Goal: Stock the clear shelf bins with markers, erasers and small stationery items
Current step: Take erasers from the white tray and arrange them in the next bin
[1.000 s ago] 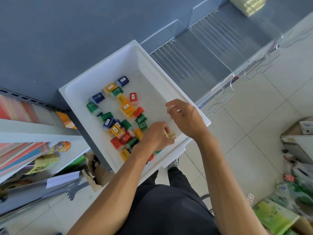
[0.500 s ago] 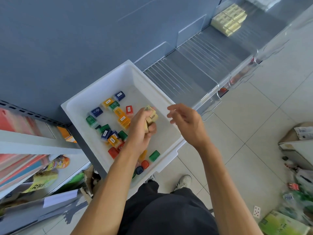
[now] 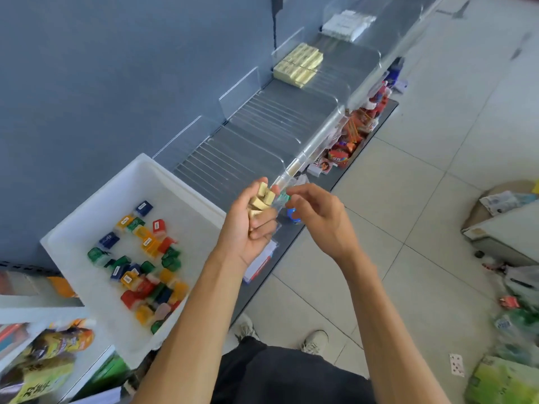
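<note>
Fingers (image 3: 261,225) of the left hand (image 3: 248,225) are curled around a small stack of tan erasers (image 3: 260,199), held in the air above the front edge of the shelf, near the white tray (image 3: 163,182) of coloured items; the right hand (image 3: 318,220) hovers beside it, fingers loosely apart and empty. Judging by this, the step is carrying erasers toward the clear bins (image 3: 291,118); next they need setting down with the matching tan erasers (image 3: 299,64) in the bin toward the far end of the shelf

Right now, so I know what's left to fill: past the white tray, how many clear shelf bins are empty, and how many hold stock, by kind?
Empty bins: 2
Bins with yellow packs: 1
Bins with white packs: 1
Total: 4
</note>
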